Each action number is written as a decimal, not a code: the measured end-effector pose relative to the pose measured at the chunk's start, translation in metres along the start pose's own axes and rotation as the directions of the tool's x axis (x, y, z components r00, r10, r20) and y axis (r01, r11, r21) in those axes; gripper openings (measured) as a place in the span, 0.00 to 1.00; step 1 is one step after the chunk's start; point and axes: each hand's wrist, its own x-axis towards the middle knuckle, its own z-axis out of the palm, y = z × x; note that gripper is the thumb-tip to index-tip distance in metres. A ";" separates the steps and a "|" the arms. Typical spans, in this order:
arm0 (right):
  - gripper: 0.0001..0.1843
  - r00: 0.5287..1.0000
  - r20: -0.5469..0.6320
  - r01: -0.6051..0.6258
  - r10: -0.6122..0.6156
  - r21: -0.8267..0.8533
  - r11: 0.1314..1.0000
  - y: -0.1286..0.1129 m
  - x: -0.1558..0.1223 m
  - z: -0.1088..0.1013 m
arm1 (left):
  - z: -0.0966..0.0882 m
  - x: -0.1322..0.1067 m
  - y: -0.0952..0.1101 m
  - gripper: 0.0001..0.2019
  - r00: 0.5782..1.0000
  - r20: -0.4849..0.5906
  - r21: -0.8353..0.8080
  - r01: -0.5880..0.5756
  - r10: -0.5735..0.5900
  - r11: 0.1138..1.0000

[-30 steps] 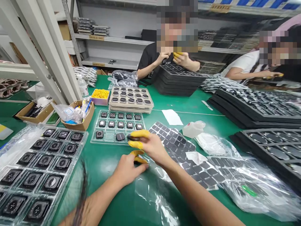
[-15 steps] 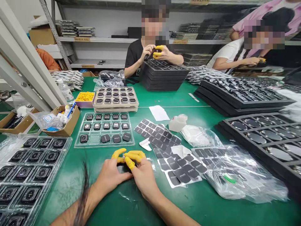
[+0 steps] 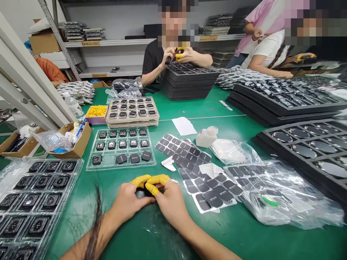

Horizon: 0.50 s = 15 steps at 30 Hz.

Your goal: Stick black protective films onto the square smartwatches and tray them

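Pinching something small and dark [image 3: 148, 193] low over the green mat [image 3: 217, 231], left hand [image 3: 127, 202] and right hand [image 3: 171, 204] are now pressed together, yellow finger cots [image 3: 159, 178] touching. Right hand's pulled back from the clear tray of watch bodies [image 3: 108, 160], just ahead of the hands. Can't tell what the piece is.

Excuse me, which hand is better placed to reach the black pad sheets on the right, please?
Probably the right hand: it lies closer to the black pad sheets, while the left hand sits further away. Both seem to pinch the small dark piece, though.
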 end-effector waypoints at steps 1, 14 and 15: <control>0.07 1.000 -0.018 0.011 -0.011 -0.001 1.000 -0.001 -0.001 0.001 | 0.000 0.000 -0.001 0.25 1.000 -0.011 -0.017 -0.008 0.008 1.000; 0.14 0.998 0.014 -0.051 0.057 -0.292 0.955 0.003 0.007 -0.099 | -0.011 0.007 -0.006 0.27 0.977 0.193 -0.401 0.166 -0.094 0.901; 0.12 0.999 0.015 -0.020 0.030 -0.438 0.899 0.009 0.012 -0.096 | -0.011 0.007 -0.007 0.27 0.977 0.192 -0.395 0.167 -0.097 0.903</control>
